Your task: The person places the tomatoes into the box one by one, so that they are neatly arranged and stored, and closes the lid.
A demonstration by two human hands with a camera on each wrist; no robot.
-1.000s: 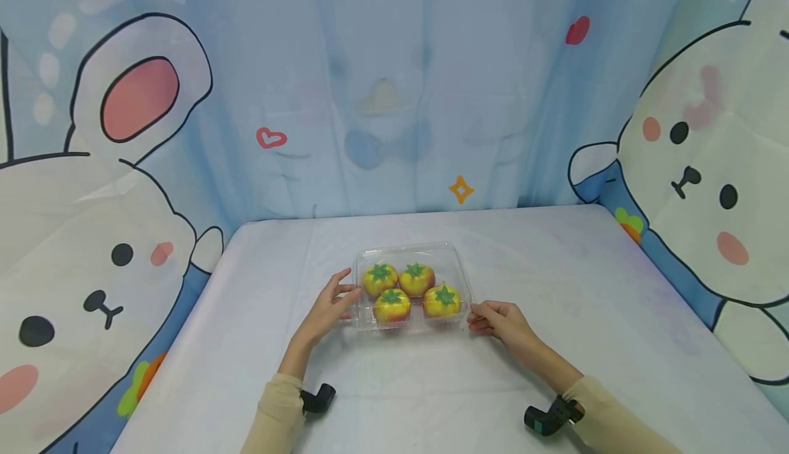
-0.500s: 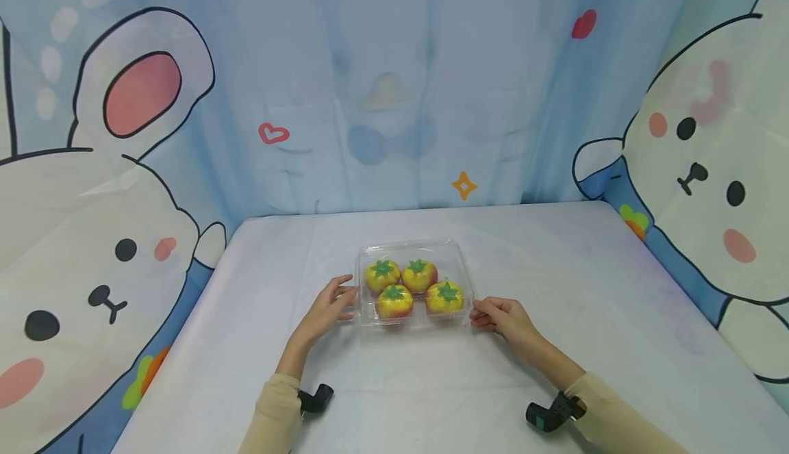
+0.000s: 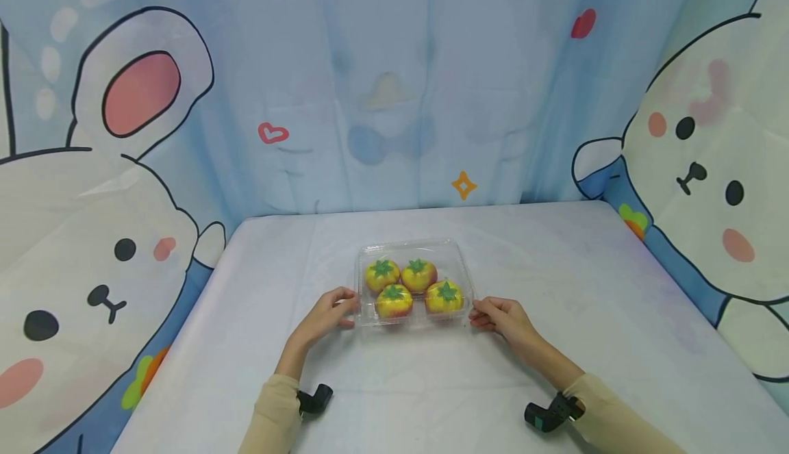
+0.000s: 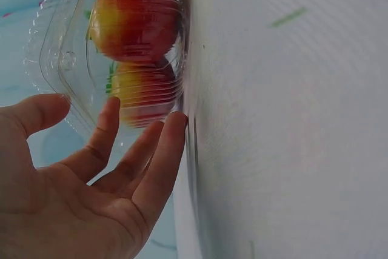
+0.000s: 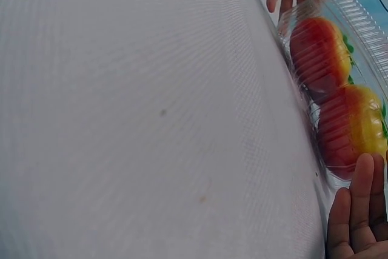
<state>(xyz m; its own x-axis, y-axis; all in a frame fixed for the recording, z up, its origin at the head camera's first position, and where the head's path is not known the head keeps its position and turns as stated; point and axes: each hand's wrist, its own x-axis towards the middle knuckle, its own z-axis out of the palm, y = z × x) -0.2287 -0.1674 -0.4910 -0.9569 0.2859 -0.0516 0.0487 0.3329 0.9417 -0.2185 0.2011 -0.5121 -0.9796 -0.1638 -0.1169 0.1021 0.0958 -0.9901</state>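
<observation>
A clear plastic clamshell box point(image 3: 453, 257) with a ridged rim stands closed on the table. Inside sit several yellow-and-red round fruits point(image 3: 444, 297), each topped with a green leafy cap. My left hand point(image 3: 325, 313) is at the box's left side, fingers loosely bent; in the left wrist view, its thumb point(image 4: 51, 112) and fingertips are spread around the near corner. At the right front corner is my right hand point(image 3: 505, 324). The right wrist view shows its fingers point(image 5: 362, 195) fairly straight along the box's end, with its thumb out of sight.
A white cloth covers the table point(image 3: 394, 399). Behind it hangs a light blue curtain point(image 3: 394, 43) with printed cartoon animals on both sides. Black wrist cameras point(image 3: 316, 399) are strapped by both beige sleeves point(image 3: 274, 413).
My left hand's raised fingers have come down and closer together beside the box. My right hand stays at its corner. The head view shifted slightly at first; the box stays in place.
</observation>
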